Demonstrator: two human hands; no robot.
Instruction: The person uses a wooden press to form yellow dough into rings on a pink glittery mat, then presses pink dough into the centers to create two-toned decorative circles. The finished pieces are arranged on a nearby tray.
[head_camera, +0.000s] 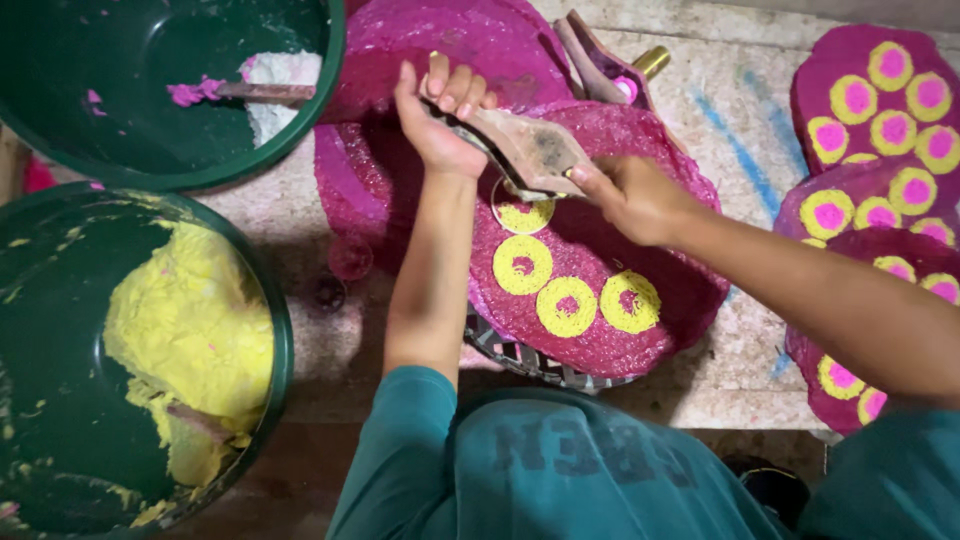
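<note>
My left hand (440, 115) and my right hand (625, 195) both grip a worn wooden press mould (525, 150) held over a round magenta tray (600, 330). Under the mould sits a yellow dough ring (524, 214) on the tray. Three more yellow rings with pink centres (567, 305) lie in a curved row on the same tray. Both hands are closed on the mould's ends.
A green bowl of yellow dough (190, 330) stands at the left. Another green bowl (150, 90) at top left holds white and pink dough with a stick. Stacked magenta trays of finished rings (880, 110) lie at the right. A second mould (605, 65) rests behind.
</note>
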